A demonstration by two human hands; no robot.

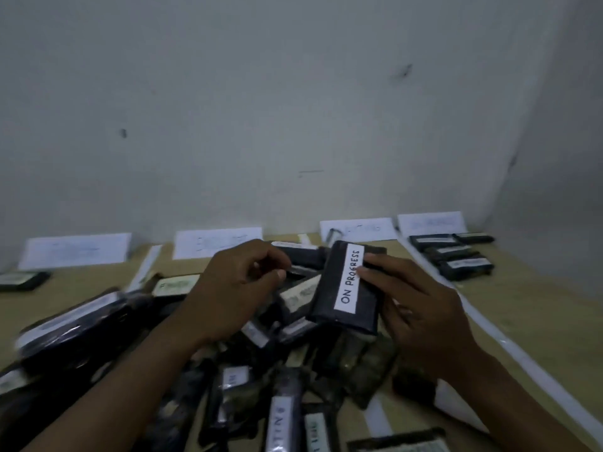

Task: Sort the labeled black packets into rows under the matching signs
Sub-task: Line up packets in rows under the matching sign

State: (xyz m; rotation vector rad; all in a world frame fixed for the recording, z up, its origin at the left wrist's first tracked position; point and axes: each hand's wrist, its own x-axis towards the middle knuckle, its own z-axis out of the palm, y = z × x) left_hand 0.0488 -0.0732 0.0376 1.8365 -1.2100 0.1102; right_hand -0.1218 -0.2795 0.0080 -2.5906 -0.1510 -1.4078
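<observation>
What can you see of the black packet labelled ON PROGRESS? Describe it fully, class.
The ON PROGRESS packet is a flat black rectangle, wrapped in what looks like dull plastic film. A white strip runs along its length, its hand-lettered words reading upward. The packet is raised over the pile of packets, standing on end and leaning right. The right hand grips its right edge, thumb on the front by the strip.

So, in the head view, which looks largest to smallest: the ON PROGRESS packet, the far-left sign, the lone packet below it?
ON PROGRESS packet, inflated by nearness
Far-left sign
Lone packet
</observation>
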